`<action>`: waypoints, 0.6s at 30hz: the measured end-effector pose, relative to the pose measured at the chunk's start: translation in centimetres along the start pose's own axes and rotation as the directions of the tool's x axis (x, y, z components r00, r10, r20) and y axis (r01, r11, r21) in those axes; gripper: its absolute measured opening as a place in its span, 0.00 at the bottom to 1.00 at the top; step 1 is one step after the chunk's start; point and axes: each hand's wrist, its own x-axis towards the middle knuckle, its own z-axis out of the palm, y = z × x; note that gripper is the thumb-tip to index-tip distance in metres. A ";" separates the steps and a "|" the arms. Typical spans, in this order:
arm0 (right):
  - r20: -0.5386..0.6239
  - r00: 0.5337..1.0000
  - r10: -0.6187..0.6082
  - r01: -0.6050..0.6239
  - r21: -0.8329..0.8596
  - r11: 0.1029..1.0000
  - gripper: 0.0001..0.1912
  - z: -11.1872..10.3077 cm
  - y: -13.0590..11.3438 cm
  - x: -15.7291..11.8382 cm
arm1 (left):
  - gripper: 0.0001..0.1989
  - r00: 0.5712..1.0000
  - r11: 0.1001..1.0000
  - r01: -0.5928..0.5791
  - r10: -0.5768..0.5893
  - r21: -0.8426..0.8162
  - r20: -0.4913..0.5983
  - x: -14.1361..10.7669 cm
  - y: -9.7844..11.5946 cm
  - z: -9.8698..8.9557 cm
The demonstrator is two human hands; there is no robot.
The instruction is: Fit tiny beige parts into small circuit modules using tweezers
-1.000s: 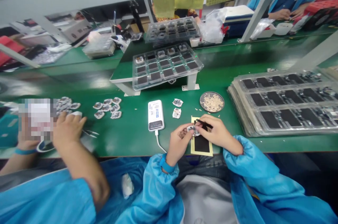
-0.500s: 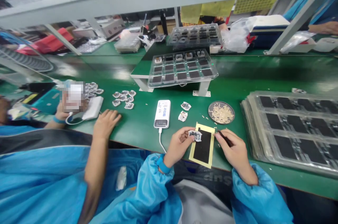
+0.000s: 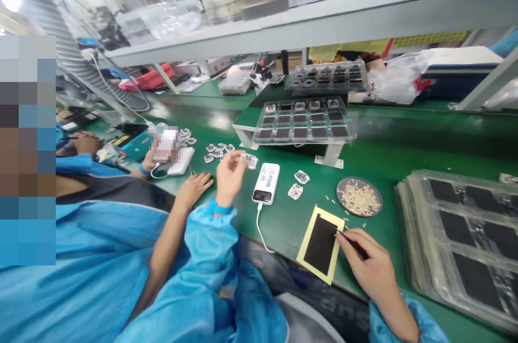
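Note:
Pinched in the fingers of my left hand (image 3: 229, 180) is a small white plastic housing (image 3: 250, 160), raised over the bench to the left of a white power bank (image 3: 266, 184). My right hand (image 3: 370, 259) is closed round dark tweezers (image 3: 356, 246), whose tip is at the right edge of a black sheet with a yellow border (image 3: 322, 246). Two similar housings, one (image 3: 301, 176) behind the other (image 3: 295, 191), lie right of the power bank. Small beige pieces (image 3: 358, 197) fill a round dark dish, and a few lie loose beside it.
Stacked clear trays with black pads (image 3: 461, 224) stand at the right. Another clear tray (image 3: 303, 122) rests on a raised stand ahead. At the left, a co-worker's hand (image 3: 196, 189) lies on the bench near several housings (image 3: 220, 147). A shelf (image 3: 283, 22) crosses above.
My left hand has moved left and away from the yellow-bordered sheet, carrying the housing past the power bank. My right hand stays beside the sheet with the tweezers. The view has shifted left and up.

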 end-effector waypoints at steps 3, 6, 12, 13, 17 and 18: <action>-0.007 1.000 0.003 -0.003 0.001 1.000 0.04 0.0 -0.2 0.1 | 0.13 0.984 0.991 -0.017 0.040 0.132 -0.176 6.8 -1.0 0.1; -0.018 1.000 0.014 -0.014 -0.013 1.000 0.05 0.0 -0.3 0.1 | 0.13 0.987 0.988 0.004 0.021 0.156 -0.160 13.0 -1.6 1.7; -0.162 0.984 0.078 -0.083 -0.027 0.996 0.06 -0.9 0.1 -0.5 | 0.13 0.990 0.977 -0.058 0.083 0.205 -0.117 14.9 -1.5 3.9; -0.191 0.979 0.077 -0.084 -0.029 0.996 0.07 -1.2 0.1 -0.6 | 0.13 0.979 0.972 -0.080 0.118 0.221 -0.165 13.5 -1.3 3.9; -0.228 0.973 -0.023 -0.014 -0.160 0.987 0.05 -2.4 0.3 -0.3 | 0.08 0.971 0.969 -0.166 0.193 0.184 -0.140 4.9 0.1 4.8; -0.215 0.976 -0.037 -0.009 -0.210 0.978 0.05 -2.6 0.4 -0.1 | 0.08 0.981 0.968 -0.191 0.186 0.164 0.044 2.7 0.6 5.3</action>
